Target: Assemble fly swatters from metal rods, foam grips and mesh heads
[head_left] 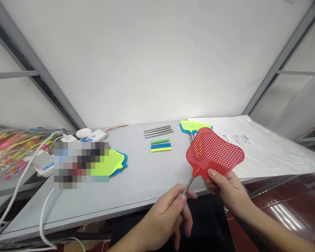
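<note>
I hold a red plastic fly swatter head (214, 152) on a thin metal rod (187, 185) over the front edge of the grey table (144, 178). My right hand (225, 187) pinches the lower edge of the red head with thumb on top. My left hand (165, 217) is closed round the metal rod just below the head. On the table beyond lie several bare metal rods (158, 131) and green, blue and yellow handle sleeves (161, 145).
Yellow and blue swatter heads lie stacked at the left (117, 162) and back right (193, 126). Clear plastic bags (267, 147) cover the table's right side. A power strip (91, 135), white cables (18, 182) and a bag of coloured parts (13, 143) sit at left.
</note>
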{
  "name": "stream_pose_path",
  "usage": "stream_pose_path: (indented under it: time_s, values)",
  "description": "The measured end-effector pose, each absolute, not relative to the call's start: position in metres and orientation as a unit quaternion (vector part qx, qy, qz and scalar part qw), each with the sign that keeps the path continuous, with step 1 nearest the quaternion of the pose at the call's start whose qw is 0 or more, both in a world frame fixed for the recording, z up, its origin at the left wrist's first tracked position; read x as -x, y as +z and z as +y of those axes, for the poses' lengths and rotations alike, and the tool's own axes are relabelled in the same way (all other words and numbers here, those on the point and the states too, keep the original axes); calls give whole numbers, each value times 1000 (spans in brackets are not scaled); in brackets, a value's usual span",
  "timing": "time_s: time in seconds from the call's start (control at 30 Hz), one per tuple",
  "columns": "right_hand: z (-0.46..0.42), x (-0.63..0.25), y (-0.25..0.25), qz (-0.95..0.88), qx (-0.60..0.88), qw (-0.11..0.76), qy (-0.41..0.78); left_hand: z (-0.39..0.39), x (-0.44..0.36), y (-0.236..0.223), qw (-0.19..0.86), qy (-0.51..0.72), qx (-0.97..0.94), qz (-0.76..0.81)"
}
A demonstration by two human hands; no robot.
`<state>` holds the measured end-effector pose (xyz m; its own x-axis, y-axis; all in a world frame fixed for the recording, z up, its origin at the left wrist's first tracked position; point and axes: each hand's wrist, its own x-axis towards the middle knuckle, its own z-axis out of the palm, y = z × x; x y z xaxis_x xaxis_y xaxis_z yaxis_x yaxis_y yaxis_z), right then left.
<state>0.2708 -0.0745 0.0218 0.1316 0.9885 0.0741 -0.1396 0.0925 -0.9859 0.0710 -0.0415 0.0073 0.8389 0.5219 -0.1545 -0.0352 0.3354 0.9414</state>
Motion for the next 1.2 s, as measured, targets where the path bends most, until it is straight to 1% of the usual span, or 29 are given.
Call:
stream_pose_path:
  time_s: [0.3,0.5,0.6,0.77,0.93,1.2]
  values:
    - [-79,-292,27,-526,470,493,510,-43,-67,11,802,123,-544,213]
    - [-77,-299,25,-509,447,441,589,-43,-67,12,824,126,-523,175]
    - [-74,-297,29,-483,457,442,602,-41,-67,14,828,120,-518,176]
    - [-75,-286,41,-494,500,437,561,-39,-67,15,828,120,-520,174]
    - [-75,-283,40,-524,495,433,542,-44,-67,14,831,128,-511,178]
    - [-77,-274,40,-551,480,408,547,-51,-66,19,901,122,-397,128]
